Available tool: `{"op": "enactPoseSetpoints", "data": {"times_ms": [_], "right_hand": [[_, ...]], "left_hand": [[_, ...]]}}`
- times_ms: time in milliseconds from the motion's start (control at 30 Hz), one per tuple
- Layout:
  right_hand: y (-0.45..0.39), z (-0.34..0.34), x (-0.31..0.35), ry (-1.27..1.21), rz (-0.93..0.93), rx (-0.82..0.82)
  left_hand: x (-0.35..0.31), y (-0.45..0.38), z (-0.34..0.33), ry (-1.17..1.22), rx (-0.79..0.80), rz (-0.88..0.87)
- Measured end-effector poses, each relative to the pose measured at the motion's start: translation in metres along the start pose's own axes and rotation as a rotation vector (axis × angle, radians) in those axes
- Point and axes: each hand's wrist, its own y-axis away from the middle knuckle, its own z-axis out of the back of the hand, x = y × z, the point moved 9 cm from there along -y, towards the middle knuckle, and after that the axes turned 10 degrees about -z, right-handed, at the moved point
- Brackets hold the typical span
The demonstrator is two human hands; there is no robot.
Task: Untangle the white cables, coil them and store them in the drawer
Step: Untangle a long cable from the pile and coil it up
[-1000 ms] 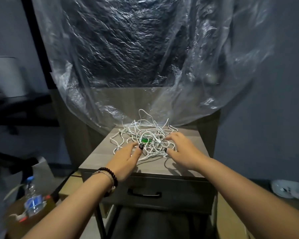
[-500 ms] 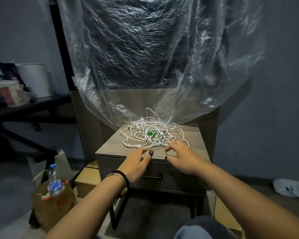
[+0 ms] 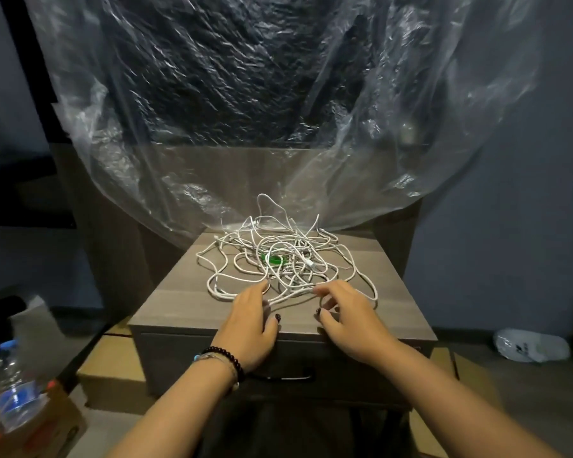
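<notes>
White cables (image 3: 278, 259) are seen piled in one loose tangle on top of the cabinet (image 3: 186, 299), toward its back half, with loops spilling to both sides and one loop standing up at the rear. No brand, label or writing can be read on the cables or anywhere around the cabinet. The strands are thin and pale, and a small green piece (image 3: 273, 258) is caught in the middle of the tangle, with a white plug (image 3: 311, 263) lying just beside it. The drawer (image 3: 344, 368) in the cabinet's front is shut, and its dark handle (image 3: 291, 378) is partly hidden behind the left wrist.

The left hand (image 3: 250, 322) is laid flat on the cabinet's front edge with fingers nearly straight, its fingertips touching the nearest strands. The right hand (image 3: 348, 317) is held over the same edge with fingers loosely bent and spread; its fingertips meet the front loops, but whether any strand is pinched cannot be told. A beaded bracelet (image 3: 225, 357) is worn on the left wrist.

Behind the cabinet a clear plastic sheet (image 3: 411, 127) is draped over something dark, its lower edge hanging just behind the tangle. Left of the cabinet, near the floor, a water bottle (image 3: 12, 388) is stood in a brown bag, and a cardboard box (image 3: 110, 365) is set against the cabinet's left side. Right of the cabinet a white plastic bag (image 3: 530, 348) lies on the floor.
</notes>
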Motion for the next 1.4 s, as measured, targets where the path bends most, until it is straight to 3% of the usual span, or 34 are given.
{"op": "enactPoseSetpoints", "data": {"times_ms": [133,333,567,967,1400], "right_hand": [[-0.045,-0.004,-0.004,0.013,0.063,-0.070],[-0.077,-0.005,-0.009,0.087,0.178,-0.003],[-0.073,0.006,-0.006,0.151,0.159,0.105],[0.026,0.064,0.019,-0.006,-0.003,0.041],[0.104,0.029,0.027,-0.099,-0.166,0.128]], "left_hand": [[0.014,-0.036,-0.018,-0.077,0.014,-0.137],[0.016,-0.054,-0.019,-0.119,-0.045,-0.289],[0.005,-0.058,0.009,0.033,-0.104,-0.126],[-0.082,0.003,0.073,0.253,-0.224,0.046],[-0.103,0.085,0.093,0.354,-0.228,0.164]]}}
